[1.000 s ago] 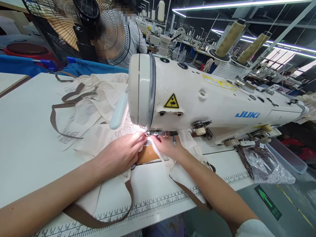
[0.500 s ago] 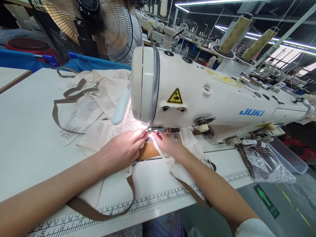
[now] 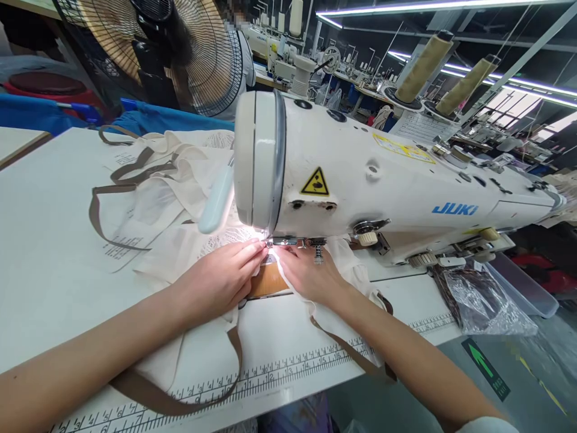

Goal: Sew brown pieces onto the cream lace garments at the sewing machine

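Observation:
Under the lit needle area of the white sewing machine, my left hand pinches the edge of a cream lace garment, fingertips close to the presser foot. My right hand is closed on the same cloth just right of the needle; its fingertips are partly hidden beneath the machine's attachment. Between the two hands an orange-brown plate shows in the table bed. One brown strap loops toward the table's front edge below my left hand. Another brown strap hangs by my right forearm.
More cream garment pieces with brown straps lie at left on the white table. A printed ruler runs along its front edge. A fan stands behind, a person partly hidden beyond it. Plastic-wrapped goods sit at right.
The view has shifted slightly. My right hand has rolled a little, and its fingers sit lower and farther from the foot. The front brown strap hangs slightly lower. My left hand keeps its pinch.

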Tool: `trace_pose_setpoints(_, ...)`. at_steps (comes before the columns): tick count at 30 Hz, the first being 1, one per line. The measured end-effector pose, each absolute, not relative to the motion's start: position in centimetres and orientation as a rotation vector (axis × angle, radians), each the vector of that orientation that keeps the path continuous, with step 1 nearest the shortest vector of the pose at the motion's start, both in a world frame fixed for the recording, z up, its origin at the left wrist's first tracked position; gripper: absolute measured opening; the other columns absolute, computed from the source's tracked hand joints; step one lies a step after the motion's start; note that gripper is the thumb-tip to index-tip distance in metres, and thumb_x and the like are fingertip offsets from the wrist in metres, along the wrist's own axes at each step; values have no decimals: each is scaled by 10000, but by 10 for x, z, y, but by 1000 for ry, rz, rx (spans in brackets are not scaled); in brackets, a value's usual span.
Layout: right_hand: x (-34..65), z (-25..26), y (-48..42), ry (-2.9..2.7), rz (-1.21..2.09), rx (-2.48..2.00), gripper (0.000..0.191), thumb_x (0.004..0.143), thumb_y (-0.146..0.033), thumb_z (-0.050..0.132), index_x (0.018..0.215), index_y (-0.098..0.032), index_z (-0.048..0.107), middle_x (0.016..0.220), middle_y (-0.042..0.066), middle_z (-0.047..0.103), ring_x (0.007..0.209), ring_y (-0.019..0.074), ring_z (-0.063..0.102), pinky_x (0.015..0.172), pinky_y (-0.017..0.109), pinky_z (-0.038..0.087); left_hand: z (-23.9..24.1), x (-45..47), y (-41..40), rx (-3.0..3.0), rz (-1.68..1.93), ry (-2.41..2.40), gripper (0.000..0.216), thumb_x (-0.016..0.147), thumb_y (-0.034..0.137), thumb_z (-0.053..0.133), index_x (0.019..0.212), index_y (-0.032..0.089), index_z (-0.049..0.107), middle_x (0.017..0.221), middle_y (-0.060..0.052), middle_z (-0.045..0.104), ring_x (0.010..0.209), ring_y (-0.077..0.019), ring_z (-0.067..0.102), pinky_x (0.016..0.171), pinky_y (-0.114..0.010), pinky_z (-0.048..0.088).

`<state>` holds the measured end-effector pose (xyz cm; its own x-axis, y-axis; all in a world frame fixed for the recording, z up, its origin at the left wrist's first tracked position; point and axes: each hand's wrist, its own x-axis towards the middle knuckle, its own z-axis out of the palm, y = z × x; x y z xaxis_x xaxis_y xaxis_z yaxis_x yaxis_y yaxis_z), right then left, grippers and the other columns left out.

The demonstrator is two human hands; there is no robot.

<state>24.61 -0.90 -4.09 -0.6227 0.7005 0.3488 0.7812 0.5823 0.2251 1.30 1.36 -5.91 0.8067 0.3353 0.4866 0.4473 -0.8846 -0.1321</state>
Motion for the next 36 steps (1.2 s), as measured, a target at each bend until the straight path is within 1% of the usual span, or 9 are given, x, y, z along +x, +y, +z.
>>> trace_pose_setpoints(3,248,-45,-7,-2568,-498,-1194,260,1020,-180,387,999,-178,646,889,45,664,814,178,569,748,318,428,-58,12,13,-2773,-655,-610,413,933,71,369,1244,15,636,1222,-201,677,1133,-283,650,1000,-415,583)
trace_pose_setpoints(5,249,-46,-7,-2556,-470,-1170,268,1031,-195,384,1022,-180,651,938,49,685,840,181,581,759,324,440,-57,12,13,-2776,-648,-609,412,939,74,370,1250,16,633,1229,-202,677,1140,-279,646,1009,-411,578)
trace_pose_setpoints(10,253,-46,-9,-2613,-444,-1144,266,1044,-214,396,1074,-200,659,1135,65,700,1020,189,613,857,335,479,-56,13,13,-2750,-620,-618,416,955,82,342,1241,28,639,1227,-182,693,1148,-264,653,999,-387,586)
trace_pose_setpoints(13,254,-46,-12,-2635,-459,-1170,255,1041,-206,416,1106,-211,663,1221,75,686,1144,209,593,918,350,487,-57,13,13,-2747,-620,-629,421,968,101,333,1254,37,634,1234,-178,696,1159,-267,654,989,-397,595)
trace_pose_setpoints(16,254,-47,-14,-2630,-485,-1201,270,1046,-204,411,1146,-207,662,1275,84,672,1153,219,589,950,371,494,-58,13,14,-2766,-616,-630,427,961,102,338,1264,24,628,1237,-191,693,1160,-280,657,990,-411,597)
trace_pose_setpoints(22,254,-46,-14,-2667,-459,-1219,318,1042,-179,385,1175,-215,671,1224,79,680,1098,220,595,939,385,511,-60,11,15,-2784,-596,-651,436,965,106,333,1297,45,610,1251,-180,687,1146,-273,663,991,-403,596)
trace_pose_setpoints(29,253,-45,-13,-2650,-461,-1202,289,1050,-201,386,1112,-201,668,1244,85,674,1132,217,576,948,364,484,-64,9,17,-2791,-627,-635,428,980,122,347,1302,49,619,1293,-183,666,1174,-280,643,1008,-411,577)
trace_pose_setpoints(33,253,-42,-13,-2668,-443,-1204,272,1042,-190,399,1107,-191,663,1231,93,676,1124,222,579,941,364,474,-63,9,16,-2807,-619,-655,437,978,129,355,1327,91,615,1307,-154,662,1196,-260,629,1043,-392,552)
trace_pose_setpoints(36,252,-41,-13,-2660,-451,-1202,278,1043,-196,397,1097,-184,670,1230,87,680,1104,224,587,935,368,471,-61,10,15,-2801,-631,-653,432,970,128,371,1328,91,611,1287,-154,666,1186,-253,631,1042,-382,548)
